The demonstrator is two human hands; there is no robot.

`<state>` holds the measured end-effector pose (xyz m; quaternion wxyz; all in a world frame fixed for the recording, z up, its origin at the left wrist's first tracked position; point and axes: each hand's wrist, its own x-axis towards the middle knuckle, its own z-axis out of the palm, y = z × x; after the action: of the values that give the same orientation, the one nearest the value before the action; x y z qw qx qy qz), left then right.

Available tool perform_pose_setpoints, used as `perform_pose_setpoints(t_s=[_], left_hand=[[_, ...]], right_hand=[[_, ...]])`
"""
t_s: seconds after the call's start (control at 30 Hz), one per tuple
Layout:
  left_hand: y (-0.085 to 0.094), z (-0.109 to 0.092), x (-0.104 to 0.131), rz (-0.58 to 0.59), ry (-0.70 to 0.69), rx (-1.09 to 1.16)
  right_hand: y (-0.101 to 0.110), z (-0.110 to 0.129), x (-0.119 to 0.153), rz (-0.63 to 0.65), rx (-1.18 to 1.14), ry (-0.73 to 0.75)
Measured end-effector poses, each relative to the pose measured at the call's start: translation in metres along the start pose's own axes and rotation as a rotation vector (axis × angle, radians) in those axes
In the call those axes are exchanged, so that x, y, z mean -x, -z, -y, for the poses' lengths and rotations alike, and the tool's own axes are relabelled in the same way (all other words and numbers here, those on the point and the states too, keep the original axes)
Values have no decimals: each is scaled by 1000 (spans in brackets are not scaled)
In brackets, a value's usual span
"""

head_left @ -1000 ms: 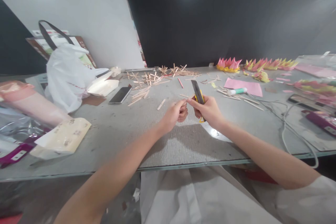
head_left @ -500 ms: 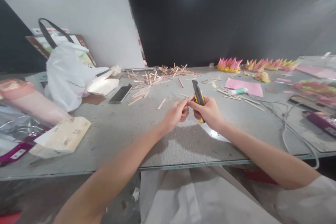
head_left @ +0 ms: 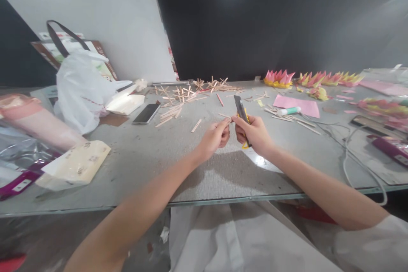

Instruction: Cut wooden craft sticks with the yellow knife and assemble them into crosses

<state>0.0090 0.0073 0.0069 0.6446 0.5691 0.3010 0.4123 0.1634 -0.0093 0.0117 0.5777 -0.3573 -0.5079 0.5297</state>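
Observation:
My right hand (head_left: 251, 131) is closed around a black and yellow utility knife (head_left: 241, 112), which stands nearly upright with its dark end pointing away from me. Beside it, my left hand (head_left: 217, 137) is closed, thumb and forefinger pinched together close to my right fingertips. A small bit seems to lie in that pinch, too small to make out. Beyond the hands lie loose wooden sticks (head_left: 170, 115) and a heap of crossed sticks (head_left: 216, 85). A single stick (head_left: 196, 126) rests left of my left hand.
On the grey table (head_left: 143, 170) a phone (head_left: 146, 114), a white plastic bag (head_left: 79, 89) and a paper packet (head_left: 78, 165) lie left. Pink paper (head_left: 296, 105), a glue stick (head_left: 289, 111), paper flowers (head_left: 279, 78) and a white cable (head_left: 346, 153) are right.
My right thumb has shifted up and across the knife. The knife has tilted slightly, and the fingertips of both hands have come slightly apart.

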Motion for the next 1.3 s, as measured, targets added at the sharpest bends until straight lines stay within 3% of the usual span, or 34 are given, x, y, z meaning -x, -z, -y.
perform_pose_setpoints(t_s=[0.6, 0.8, 0.97, 1.07, 1.2, 1.3], left_hand=[[0, 4, 1, -30, -1, 18], [0, 2, 0, -28, -99, 82], [3, -3, -2, -125, -192, 82], [4, -6, -3, -166, -202, 74], [10, -8, -5, -230, -178, -36], [21, -7, -8, -172, -61, -363]], right_hand=[[-4, 7, 6, 48, 172, 37], [0, 11, 7, -49, 94, 127], [16, 21, 10, 0, 698, 425], [21, 24, 10, 70, 987, 503], [22, 24, 9, 128, 1158, 483], [25, 25, 7, 96, 1158, 466]])
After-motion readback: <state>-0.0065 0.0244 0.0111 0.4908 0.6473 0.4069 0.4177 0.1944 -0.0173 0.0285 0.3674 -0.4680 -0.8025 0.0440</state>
